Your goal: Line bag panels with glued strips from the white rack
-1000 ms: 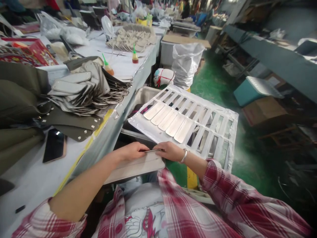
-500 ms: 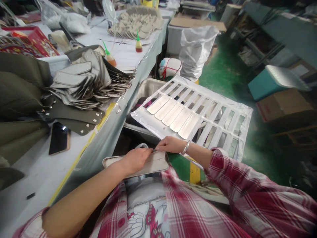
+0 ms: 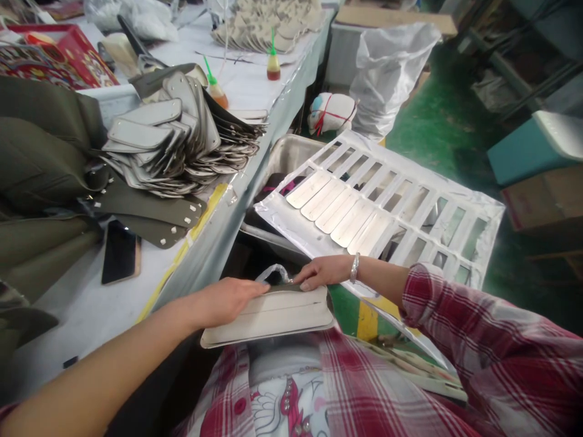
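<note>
A flat grey panel [image 3: 273,317] with a long seam lies across my lap. My left hand [image 3: 228,298] rests flat on its upper left part, fingers stretched out. My right hand [image 3: 321,271] presses its fingertips, held together, on the panel's far edge; a silver bangle is on that wrist. A bit of clear plastic [image 3: 273,273] sticks up between the two hands. Just beyond them a silver slotted sheet [image 3: 460,200] carries several long grey strips [image 3: 339,209] side by side.
A worktable [image 3: 82,303] on the left holds a heap of grey oval pieces [image 3: 177,145], olive fabric [image 3: 40,158], a phone [image 3: 119,252] and two glue bottles [image 3: 273,60]. A metal tub [image 3: 286,152] sits under the sheet. White sacks [image 3: 387,67] stand on the green floor.
The view has tilted down and closer. The grey panel has come toward my lap, my left hand has flattened on it, and my right hand stays at its far edge.
</note>
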`<state>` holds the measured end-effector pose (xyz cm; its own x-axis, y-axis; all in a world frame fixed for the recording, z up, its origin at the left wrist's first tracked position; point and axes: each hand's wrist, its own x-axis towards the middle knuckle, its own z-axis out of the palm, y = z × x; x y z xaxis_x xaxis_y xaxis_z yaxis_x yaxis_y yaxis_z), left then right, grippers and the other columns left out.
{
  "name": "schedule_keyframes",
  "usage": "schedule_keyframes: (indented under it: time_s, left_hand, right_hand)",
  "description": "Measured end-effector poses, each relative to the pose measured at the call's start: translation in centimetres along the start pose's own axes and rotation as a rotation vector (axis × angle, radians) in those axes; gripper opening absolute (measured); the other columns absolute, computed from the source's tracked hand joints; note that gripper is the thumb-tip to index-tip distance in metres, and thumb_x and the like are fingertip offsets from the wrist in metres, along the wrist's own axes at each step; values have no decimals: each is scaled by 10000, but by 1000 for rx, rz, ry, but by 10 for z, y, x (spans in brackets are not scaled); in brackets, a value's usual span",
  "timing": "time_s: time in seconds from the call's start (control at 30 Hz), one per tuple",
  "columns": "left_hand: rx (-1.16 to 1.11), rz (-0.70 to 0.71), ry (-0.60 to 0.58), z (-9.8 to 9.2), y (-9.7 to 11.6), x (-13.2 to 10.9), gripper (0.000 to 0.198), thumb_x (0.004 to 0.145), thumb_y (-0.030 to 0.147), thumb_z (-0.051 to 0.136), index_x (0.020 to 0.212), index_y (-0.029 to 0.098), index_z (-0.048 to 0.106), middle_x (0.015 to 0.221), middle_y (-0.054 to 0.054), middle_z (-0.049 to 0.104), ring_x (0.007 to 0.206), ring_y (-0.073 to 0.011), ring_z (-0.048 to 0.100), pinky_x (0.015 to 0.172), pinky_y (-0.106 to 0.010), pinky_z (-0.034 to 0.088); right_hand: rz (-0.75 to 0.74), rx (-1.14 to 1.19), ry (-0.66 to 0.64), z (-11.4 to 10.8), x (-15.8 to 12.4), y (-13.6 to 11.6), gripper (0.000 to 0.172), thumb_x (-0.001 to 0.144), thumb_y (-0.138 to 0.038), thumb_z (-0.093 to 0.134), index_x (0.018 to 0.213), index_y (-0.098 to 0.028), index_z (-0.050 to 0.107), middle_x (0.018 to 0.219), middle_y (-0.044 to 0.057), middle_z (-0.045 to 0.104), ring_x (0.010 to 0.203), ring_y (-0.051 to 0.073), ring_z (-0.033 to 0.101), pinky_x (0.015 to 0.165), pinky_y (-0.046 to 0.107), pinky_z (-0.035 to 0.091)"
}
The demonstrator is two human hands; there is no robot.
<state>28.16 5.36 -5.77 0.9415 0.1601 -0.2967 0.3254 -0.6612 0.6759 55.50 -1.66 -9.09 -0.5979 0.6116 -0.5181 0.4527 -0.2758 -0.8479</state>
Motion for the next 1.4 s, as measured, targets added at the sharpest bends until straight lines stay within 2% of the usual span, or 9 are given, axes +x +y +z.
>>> schedule_keyframes:
  time_s: [0.1,0.37,0.53,0.7,0.87,0.97,1.23,1.3,1.4]
  left_hand:
    - [3,-18,18,0,-11,-13,567,764,28,405,1274,260,495,1319,-17,515,1176,-186,511,1005,-306,375]
    - [267,86,-8,11,-17,-21,578,799,25,364,1356,182,353,1344,-116,479,1154,-228,523,959,-359,417]
    - [317,35,12,5,-28,-54,600,797,28,404,1369,195,325,1364,-124,451,1179,-224,497,978,-369,400]
    - [321,-11,68,1,-36,-87,576,791,42,423,1347,187,376,1345,-116,477,1178,-218,497,976,-366,412]
    - [420,-22,174,3,-31,-98,473,817,68,417,1280,144,476,1302,-133,516,1159,-231,508,980,-364,417]
    - [508,-56,169,6,-23,-95,518,778,39,406,1286,118,472,1338,-148,477,1164,-243,500,974,-372,417]
    - [673,-131,211,7,13,-69,402,778,52,409,1132,91,595,1228,-152,571,1186,-319,455,993,-489,347]
    - [630,-106,283,13,33,-57,347,817,97,424,1118,126,593,1250,-126,553,1173,-311,455,986,-492,351]
    - [430,-5,385,34,64,-36,309,846,176,481,1150,156,528,1224,-101,547,1114,-248,481,957,-416,400]
  right_hand:
    - [-43,-6,-65,1,7,-8,418,839,-405,569,1209,-212,593,1182,13,604,1095,186,537,956,251,384]
    - [-78,-113,-112,17,36,-41,428,920,-347,447,1323,-205,476,1315,18,499,1194,181,465,1037,262,314]
    - [-136,-100,-147,25,63,-55,423,927,-410,413,1298,-229,505,1345,5,466,1234,173,427,1074,275,269]
    - [-212,-109,-164,38,101,-71,431,926,-425,408,1292,-222,508,1327,25,487,1232,183,430,1067,302,281]
    - [-267,-232,-121,51,129,-86,439,945,-420,355,1271,-181,527,1261,78,545,1154,200,505,1001,297,349]
    - [-269,-257,-129,46,118,-82,443,952,-383,346,1325,-173,463,1313,83,497,1188,203,473,1020,305,326]
    - [-140,-330,-75,17,31,-44,449,948,-337,357,1362,-173,410,1350,71,458,1222,211,438,1054,343,310]
    - [-133,-408,118,24,5,-42,436,932,-312,395,1332,-148,445,1344,99,460,1241,225,414,1069,368,293]
    - [-259,-532,577,55,-41,-36,411,912,-298,435,1293,-148,465,1354,127,432,1256,219,388,1071,398,289]
